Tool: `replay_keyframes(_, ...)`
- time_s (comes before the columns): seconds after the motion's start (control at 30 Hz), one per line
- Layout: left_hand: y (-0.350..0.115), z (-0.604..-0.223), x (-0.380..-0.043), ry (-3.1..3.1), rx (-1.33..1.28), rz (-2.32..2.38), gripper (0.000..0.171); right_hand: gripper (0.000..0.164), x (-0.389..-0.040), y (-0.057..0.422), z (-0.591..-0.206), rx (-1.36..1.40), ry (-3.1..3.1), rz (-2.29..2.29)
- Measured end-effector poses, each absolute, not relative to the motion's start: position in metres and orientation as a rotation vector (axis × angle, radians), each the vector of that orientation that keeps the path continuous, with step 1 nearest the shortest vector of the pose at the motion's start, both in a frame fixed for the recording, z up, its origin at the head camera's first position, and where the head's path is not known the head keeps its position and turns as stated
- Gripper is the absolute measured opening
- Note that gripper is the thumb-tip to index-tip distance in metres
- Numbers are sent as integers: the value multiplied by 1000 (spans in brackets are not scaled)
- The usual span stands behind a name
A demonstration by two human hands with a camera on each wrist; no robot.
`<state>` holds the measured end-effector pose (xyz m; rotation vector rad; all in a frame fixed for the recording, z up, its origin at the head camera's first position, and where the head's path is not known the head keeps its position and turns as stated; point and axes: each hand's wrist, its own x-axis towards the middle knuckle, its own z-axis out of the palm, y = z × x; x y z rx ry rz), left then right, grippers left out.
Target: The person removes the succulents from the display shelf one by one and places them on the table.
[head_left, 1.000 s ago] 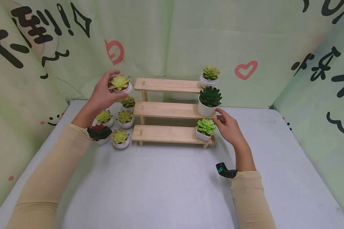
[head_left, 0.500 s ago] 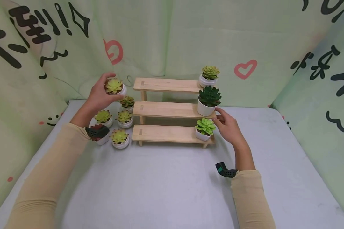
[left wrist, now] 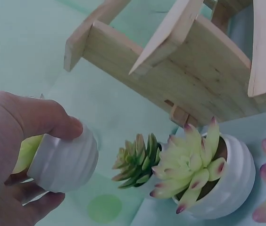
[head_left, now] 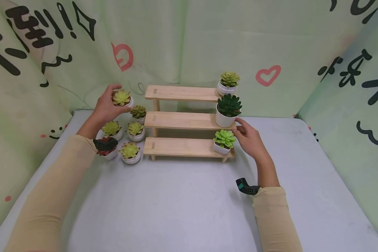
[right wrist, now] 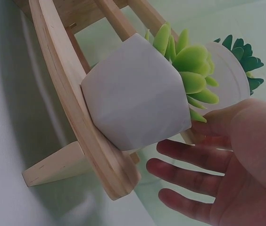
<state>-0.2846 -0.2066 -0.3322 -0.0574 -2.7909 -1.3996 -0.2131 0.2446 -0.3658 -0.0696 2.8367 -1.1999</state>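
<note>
My left hand (head_left: 108,106) grips a small potted succulent (head_left: 121,98) with pale yellow-green leaves, left of the three-step wooden stand (head_left: 179,119). In the left wrist view, thumb and fingers lie round its white ribbed pot (left wrist: 67,160), and most of its leaves are hidden by the hand. My right hand (head_left: 249,139) is at the right end of the middle step, its fingers loosely spread. There, a dark green succulent (head_left: 228,108) stands on the middle step and a bright green succulent (head_left: 223,141) in an angular white pot on the lowest, close to my fingers (right wrist: 189,181).
Below my left hand, several potted succulents (head_left: 135,131) stand on the white table (head_left: 176,203), one of them red-leaved (head_left: 107,148) and partly behind the wrist camera. Another succulent (head_left: 229,83) sits at the top step's right end. A pale green printed curtain (head_left: 201,45) encloses the table.
The left hand has moved left and slightly down with the potted succulent, farther from the top step. My right hand has stayed at the stand's right end.
</note>
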Motion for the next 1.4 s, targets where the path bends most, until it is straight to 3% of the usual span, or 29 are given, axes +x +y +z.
replay_keyframes(0.73,-222,-359,-313,-2979,102,-1170,86,55,-214,246,-369,-80,2854,-1179)
replay_keyframes(1.4,-230,-380,-322,-3181,82,-1005,78,55,-214,249,-371,-77,2850,-1194)
